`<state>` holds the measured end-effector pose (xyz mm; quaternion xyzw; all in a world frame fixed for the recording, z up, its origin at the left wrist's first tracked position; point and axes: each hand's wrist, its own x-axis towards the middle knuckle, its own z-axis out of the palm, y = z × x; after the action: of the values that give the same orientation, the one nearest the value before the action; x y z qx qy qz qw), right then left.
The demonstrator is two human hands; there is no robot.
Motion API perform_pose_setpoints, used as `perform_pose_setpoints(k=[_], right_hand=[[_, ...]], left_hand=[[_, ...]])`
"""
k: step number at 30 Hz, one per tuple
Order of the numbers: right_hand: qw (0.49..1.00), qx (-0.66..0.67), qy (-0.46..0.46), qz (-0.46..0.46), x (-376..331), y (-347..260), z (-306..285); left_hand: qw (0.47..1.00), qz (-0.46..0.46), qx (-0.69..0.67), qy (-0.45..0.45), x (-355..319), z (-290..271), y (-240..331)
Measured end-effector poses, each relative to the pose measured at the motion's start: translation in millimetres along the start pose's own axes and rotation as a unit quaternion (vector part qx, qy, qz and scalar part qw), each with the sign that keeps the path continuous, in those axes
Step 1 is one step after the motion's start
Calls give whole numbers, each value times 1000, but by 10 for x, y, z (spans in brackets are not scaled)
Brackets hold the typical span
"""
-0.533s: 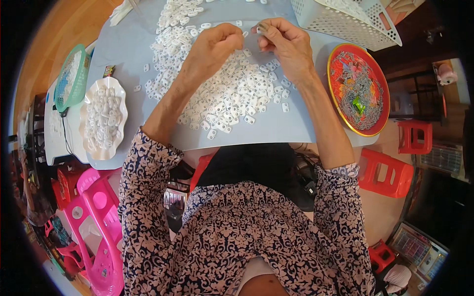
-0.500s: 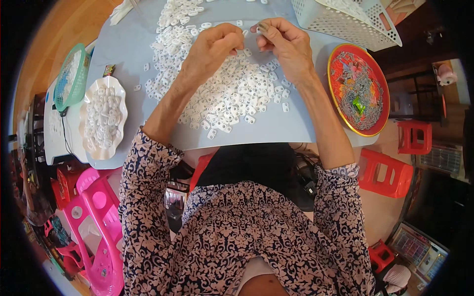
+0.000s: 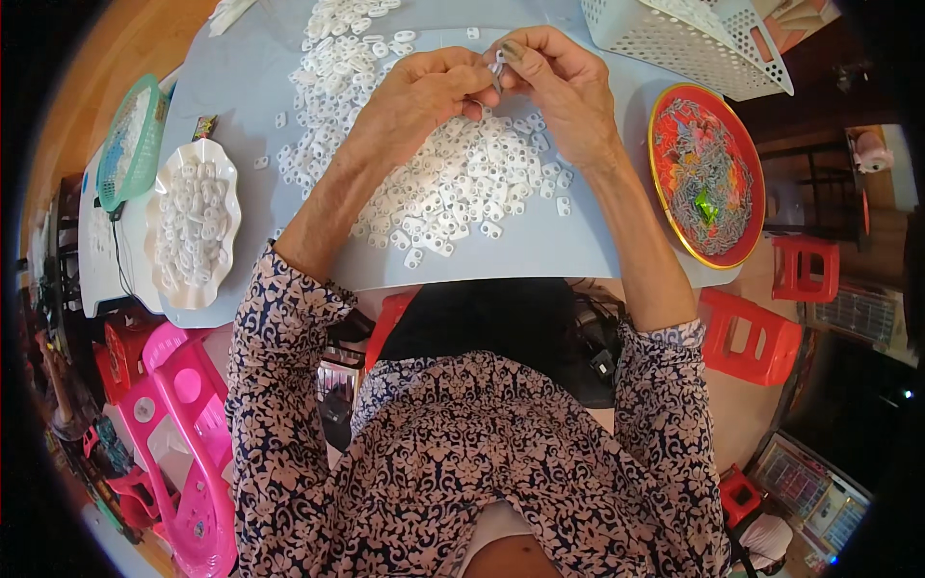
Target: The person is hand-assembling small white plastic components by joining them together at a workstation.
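Observation:
My left hand (image 3: 419,101) and my right hand (image 3: 568,91) meet over the table, their fingertips pinched close together. Between them shows a small white plastic piece (image 3: 497,67), gripped by my right thumb and fingers, with a greyish bit beside it. What my left fingertips pinch is mostly hidden. Beneath and around my hands spreads a loose heap of small white oblong plastic pieces with two holes (image 3: 443,183). To the right, a red oval tray with a yellow rim (image 3: 658,183) holds many small grey screw-like parts (image 3: 708,173) and a green scrap.
The pale blue table (image 3: 568,255) curves in front of me. On its left stands a white scalloped dish (image 3: 231,207) of white pieces, beside a green basket (image 3: 154,144). A grey perforated basket (image 3: 674,67) is at the far right. Red stools (image 3: 752,332) and a pink chair (image 3: 188,433) surround it.
My left hand has moved right and the two hands' fingertips have come together. The gap between them has closed around the small white piece. The view has shifted slightly.

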<state>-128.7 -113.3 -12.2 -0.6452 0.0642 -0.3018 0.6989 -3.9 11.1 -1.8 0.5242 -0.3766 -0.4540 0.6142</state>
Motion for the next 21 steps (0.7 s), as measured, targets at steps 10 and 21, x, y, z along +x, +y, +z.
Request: perform_pose_setpoints(k=[10, 21], right_hand=[[999, 45, 16, -19, 14, -19, 25], [999, -27, 39, -15, -9, -17, 44]], left_hand=[[999, 31, 17, 6, -5, 8, -7], [998, 39, 30, 39, -9, -5, -39]])
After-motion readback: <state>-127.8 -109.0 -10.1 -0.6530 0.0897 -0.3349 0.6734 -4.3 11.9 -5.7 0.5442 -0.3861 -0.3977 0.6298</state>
